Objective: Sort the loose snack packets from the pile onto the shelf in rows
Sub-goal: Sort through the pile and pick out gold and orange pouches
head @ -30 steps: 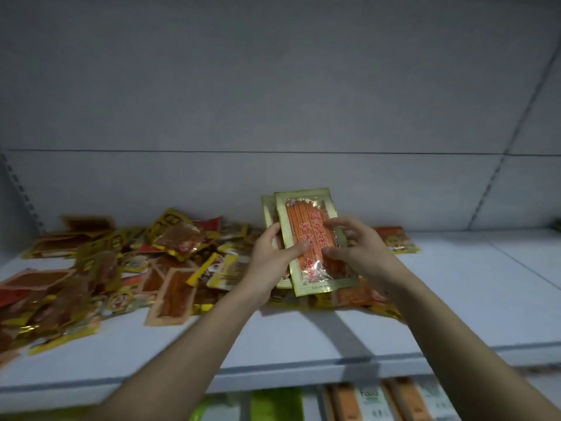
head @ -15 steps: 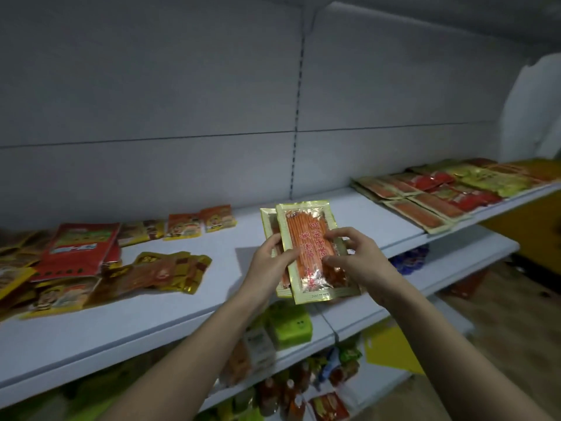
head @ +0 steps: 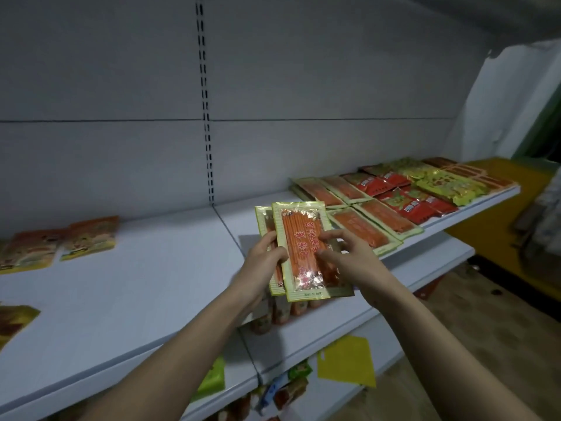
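1. Orange stick-snack packets (head: 299,247), green-gold edged, at least two stacked and fanned, held upright above the front edge of the shelf (head: 136,299).
2. Gripped along the stack's left edge by the left hand (head: 265,256), thumb curled over the front, fingers behind.
3. Pinched at the stack's right side by the right hand (head: 346,256), fingertips (head: 326,237) bent onto the top packet's face.
4. Just right of the stack, flat on the shelf: four matching orange packets in rows (head: 361,208), two near, two behind.
5. Further right of the stack: red packets (head: 406,202), then yellow-green packets (head: 446,183), counts unclear.
6. Far left of the stack, at the shelf's back: two orange-green pouches (head: 60,241); one dark packet (head: 15,320) at the frame's left edge.
7. Below the stack: lower shelves (head: 334,326) with mixed goods, partly hidden by both forearms.
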Available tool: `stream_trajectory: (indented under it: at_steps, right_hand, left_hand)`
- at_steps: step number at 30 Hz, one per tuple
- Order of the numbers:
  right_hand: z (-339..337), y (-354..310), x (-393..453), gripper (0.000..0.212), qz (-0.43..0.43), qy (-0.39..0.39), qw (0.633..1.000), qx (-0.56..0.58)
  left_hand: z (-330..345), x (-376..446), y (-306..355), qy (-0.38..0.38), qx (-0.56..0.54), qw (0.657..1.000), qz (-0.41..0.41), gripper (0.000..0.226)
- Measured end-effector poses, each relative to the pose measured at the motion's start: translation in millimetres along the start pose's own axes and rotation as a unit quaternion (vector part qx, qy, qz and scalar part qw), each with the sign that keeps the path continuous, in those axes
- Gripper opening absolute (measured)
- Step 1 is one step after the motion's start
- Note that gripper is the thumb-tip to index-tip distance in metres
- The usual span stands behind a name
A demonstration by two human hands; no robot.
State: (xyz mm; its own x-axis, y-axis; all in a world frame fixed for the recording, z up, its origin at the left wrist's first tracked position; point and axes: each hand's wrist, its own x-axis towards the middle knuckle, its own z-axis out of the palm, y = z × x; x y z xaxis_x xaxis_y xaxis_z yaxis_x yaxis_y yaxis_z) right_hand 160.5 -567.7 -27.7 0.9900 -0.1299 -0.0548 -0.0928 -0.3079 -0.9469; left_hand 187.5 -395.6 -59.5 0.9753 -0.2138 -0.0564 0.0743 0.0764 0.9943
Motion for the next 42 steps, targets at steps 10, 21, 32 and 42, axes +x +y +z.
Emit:
stream_trajectory:
  at_steps: [10,21,32,42]
  right_hand:
    - [-104.3,19.6,121.6,0.020,0.032,-0.018,0.999,-0.028]
    - [-241.0,61.6,228.5,0.024,0.032,-0.116,0.987,-0.110]
    - [-258.8,99.1,248.8,0.059,-0.290,-0.171,0.820,-0.462]
    - [-249.5,98.2,262.3,0.062,-0.231,-0.257,0.798,-0.493]
  left_hand:
    - [81.6,111.3,4.6,0.000,-0.009,1.000,-0.028,0.050]
    - [169.6,150.7,-18.6,0.137,-0.007,0.991,-0.011,0.049]
    - [247.1,153.6,-46.7,0.228,0.471,0.850,0.055,0.069]
    - [247.7,150.7,-49.2,0.107,0.598,0.794,-0.028,0.082]
